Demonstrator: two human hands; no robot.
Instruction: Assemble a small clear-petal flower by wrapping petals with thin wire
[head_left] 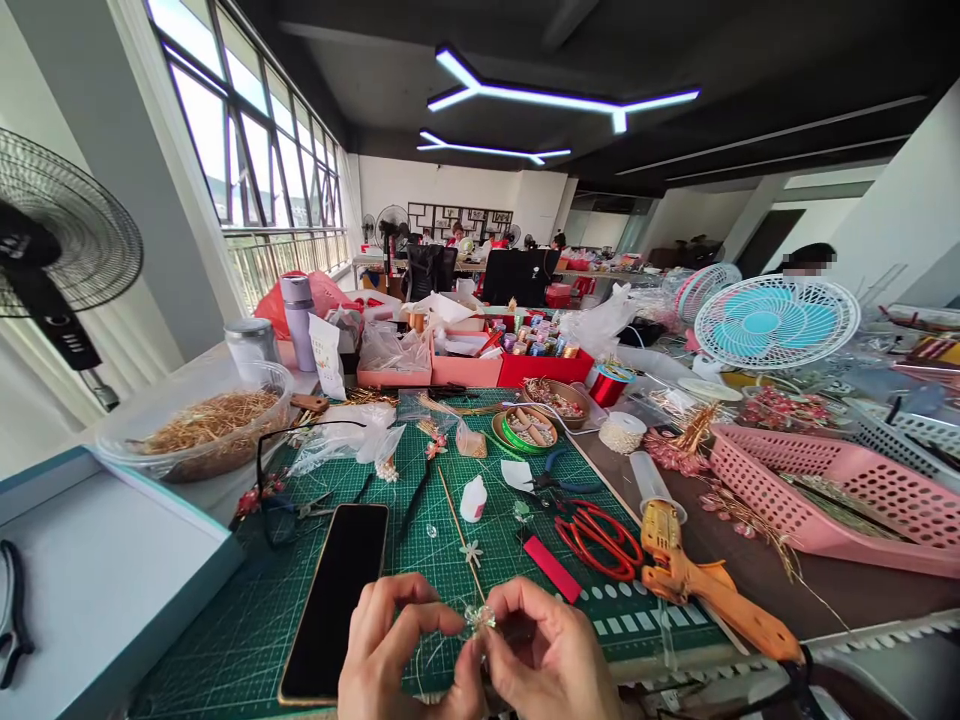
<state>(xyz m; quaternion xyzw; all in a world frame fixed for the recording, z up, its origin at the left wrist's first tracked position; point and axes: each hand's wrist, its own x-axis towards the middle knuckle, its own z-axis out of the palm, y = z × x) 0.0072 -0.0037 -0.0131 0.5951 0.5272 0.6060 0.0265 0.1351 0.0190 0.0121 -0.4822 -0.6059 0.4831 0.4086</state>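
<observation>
A small clear beaded flower [478, 617] is pinched between my hands, low in the middle of the view. My left hand [397, 645] has its index fingertip at the flower's left side and its thumb just under it. From the right, my right hand [544, 650] closes thumb and index finger on the flower. A fine strand loops below my left fingers. Just beyond the hands, a thin gold stick [451, 502] lies on the green cutting mat [247, 620], with a pale petalled flower [472, 552] along it. A black phone [337, 600] lies beside my left hand.
Orange glue gun [690, 575], red-handled scissors [600, 540], pink bar [551, 568] and blue pliers [559, 480] lie right. A small white bottle [473, 499] stands ahead. At left are a blue box [112, 560] and a tub [277, 400]; a pink basket [787, 455] stands right.
</observation>
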